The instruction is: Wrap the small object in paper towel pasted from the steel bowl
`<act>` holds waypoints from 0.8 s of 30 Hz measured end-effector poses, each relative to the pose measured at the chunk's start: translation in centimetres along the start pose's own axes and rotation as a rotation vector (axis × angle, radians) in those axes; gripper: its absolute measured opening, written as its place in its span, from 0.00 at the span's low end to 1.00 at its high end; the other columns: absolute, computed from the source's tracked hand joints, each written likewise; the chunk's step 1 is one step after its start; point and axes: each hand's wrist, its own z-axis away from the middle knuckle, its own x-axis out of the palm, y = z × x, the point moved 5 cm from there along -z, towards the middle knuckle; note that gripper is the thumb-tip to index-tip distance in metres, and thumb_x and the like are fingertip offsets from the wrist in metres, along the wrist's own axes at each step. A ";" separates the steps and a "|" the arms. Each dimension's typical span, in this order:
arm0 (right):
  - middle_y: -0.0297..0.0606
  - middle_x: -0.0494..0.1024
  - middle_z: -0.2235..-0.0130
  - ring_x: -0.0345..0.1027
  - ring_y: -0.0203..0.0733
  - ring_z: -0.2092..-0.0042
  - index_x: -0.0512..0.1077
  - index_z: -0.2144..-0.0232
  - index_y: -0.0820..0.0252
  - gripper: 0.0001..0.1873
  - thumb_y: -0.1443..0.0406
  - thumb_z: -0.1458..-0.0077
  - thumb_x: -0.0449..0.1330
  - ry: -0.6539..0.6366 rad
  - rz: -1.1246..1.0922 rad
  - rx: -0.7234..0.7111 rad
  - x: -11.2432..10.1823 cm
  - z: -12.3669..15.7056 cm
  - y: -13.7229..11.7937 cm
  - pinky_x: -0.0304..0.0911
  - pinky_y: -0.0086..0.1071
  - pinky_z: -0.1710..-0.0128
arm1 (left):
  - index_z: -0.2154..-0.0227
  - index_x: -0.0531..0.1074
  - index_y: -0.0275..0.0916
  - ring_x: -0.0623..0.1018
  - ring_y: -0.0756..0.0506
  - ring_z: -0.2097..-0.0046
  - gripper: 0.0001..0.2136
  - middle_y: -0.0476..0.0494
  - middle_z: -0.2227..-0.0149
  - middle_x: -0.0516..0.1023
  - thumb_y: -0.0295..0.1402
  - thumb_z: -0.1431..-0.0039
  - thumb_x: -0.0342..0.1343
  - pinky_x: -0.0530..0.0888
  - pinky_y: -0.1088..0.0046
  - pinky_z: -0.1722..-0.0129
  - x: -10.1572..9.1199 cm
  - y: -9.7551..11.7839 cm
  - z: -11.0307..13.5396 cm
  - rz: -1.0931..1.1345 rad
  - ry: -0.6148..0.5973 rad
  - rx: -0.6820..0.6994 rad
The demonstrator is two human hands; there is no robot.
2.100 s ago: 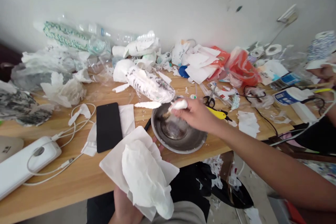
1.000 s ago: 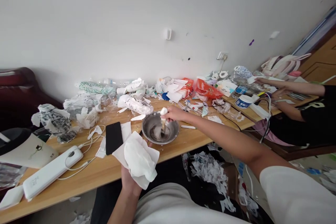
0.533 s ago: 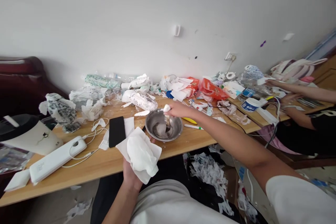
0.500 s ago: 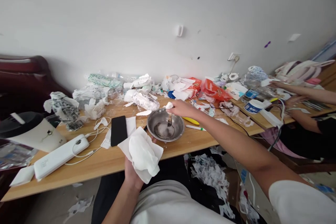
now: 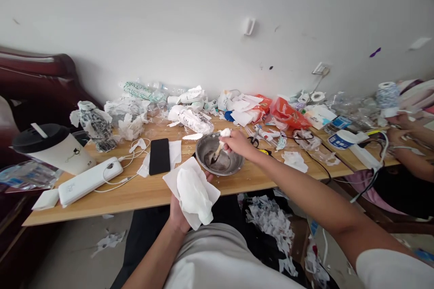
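My left hand (image 5: 179, 215) holds a white paper-covered bundle (image 5: 195, 193) from beneath, just in front of the table edge. A flat sheet of white paper (image 5: 171, 179) lies between the bundle and the palm, and most of the fingers are hidden under it. My right hand (image 5: 237, 143) is closed around a brush (image 5: 218, 151) whose handle end is wrapped in something white. The dark bristles dip into a metal bowl (image 5: 233, 162) on the table. Cloudy residue coats the bowl's inside. Whatever the bundle has inside is covered.
Left are a phone (image 5: 159, 156), a white power bank (image 5: 91, 181) with cables and a lidded cup (image 5: 56, 149). Paper-covered forms (image 5: 195, 119), scraps and red plastic bags (image 5: 288, 114) line the wall. Another person's hands (image 5: 400, 128) work at the right beside a tub (image 5: 342, 140).
My right hand has lowered the brush deeper into the bowl, tilting it leftward. The view has shifted, so the table sits differently in the picture. My left hand still holds the bundle.
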 end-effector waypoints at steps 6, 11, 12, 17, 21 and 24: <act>0.52 0.83 0.63 0.77 0.53 0.56 0.77 0.71 0.64 0.12 0.61 0.40 0.60 0.058 0.052 -0.014 -0.8 -0.2 0.4 0.66 0.36 0.55 | 0.35 0.66 0.39 0.73 0.35 0.36 0.27 0.35 0.42 0.79 0.47 0.30 0.45 0.68 0.54 0.35 0.5 0.4 0.3 -0.007 0.092 0.035; 0.41 0.80 0.74 0.73 0.41 0.73 0.75 0.75 0.61 0.22 0.55 0.34 0.53 -0.024 -0.054 -0.038 2.4 0.9 -0.7 0.67 0.31 0.66 | 0.36 0.67 0.39 0.73 0.35 0.36 0.26 0.35 0.43 0.80 0.46 0.30 0.45 0.69 0.56 0.36 0.9 0.4 0.8 -0.029 0.165 0.037; 0.41 0.81 0.73 0.73 0.41 0.73 0.76 0.72 0.61 0.22 0.55 0.33 0.52 0.003 -0.062 -0.038 2.2 0.8 -0.8 0.67 0.31 0.66 | 0.35 0.67 0.40 0.73 0.35 0.36 0.26 0.36 0.44 0.80 0.46 0.30 0.45 0.69 0.56 0.36 0.9 0.4 0.9 -0.025 0.167 0.033; 0.47 0.82 0.69 0.76 0.46 0.65 0.76 0.67 0.64 0.18 0.59 0.34 0.53 0.124 -0.023 -0.035 -0.1 -0.1 0.3 0.65 0.32 0.62 | 0.35 0.66 0.42 0.73 0.34 0.36 0.26 0.36 0.43 0.80 0.45 0.32 0.48 0.70 0.54 0.37 0.7 0.3 0.5 0.007 0.137 -0.008; 0.39 0.78 0.77 0.72 0.42 0.72 0.74 0.77 0.60 0.20 0.54 0.39 0.59 -0.047 -0.022 -0.086 0.3 0.3 1.7 0.63 0.31 0.69 | 0.34 0.66 0.41 0.72 0.33 0.36 0.28 0.36 0.41 0.78 0.47 0.33 0.50 0.70 0.53 0.36 0.3 0.3 0.2 0.041 0.136 -0.031; 0.41 0.77 0.76 0.71 0.44 0.71 0.73 0.76 0.60 0.18 0.54 0.40 0.59 0.024 0.002 -0.067 0.0 0.8 2.1 0.61 0.32 0.70 | 0.34 0.66 0.40 0.71 0.33 0.34 0.28 0.36 0.40 0.77 0.47 0.33 0.49 0.68 0.52 0.35 -0.1 0.3 0.3 0.069 0.148 -0.101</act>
